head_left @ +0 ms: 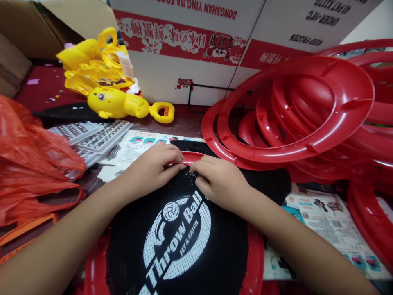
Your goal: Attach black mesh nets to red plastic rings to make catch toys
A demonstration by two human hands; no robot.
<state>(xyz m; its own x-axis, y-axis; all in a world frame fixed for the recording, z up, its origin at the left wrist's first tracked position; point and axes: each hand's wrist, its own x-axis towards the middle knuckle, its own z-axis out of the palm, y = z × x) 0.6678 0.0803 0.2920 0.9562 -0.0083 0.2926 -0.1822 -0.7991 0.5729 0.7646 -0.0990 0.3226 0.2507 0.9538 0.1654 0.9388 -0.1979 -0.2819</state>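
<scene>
A black mesh cloth (224, 246) printed "Throw Ball" lies over a red plastic ring (254, 258) in front of me. At the ring's far edge my left hand (161, 166) has thumb and fingers pinched on the cloth's border. Close beside it, my right hand (219, 178) grips the same border with curled fingers. A strip of red rim shows between the two hands. More black cloth lies beneath and behind the ring, partly hidden by my right arm.
Several red rings (291, 149) are heaped at the right. White cartons (159, 76) stand behind. Yellow plastic toy parts (115, 102) lie at the back left, near trays of small metallic pieces (102, 135). An orange plastic bag (33, 159) is at the left. Printed cardboard (331, 229) covers part of the table.
</scene>
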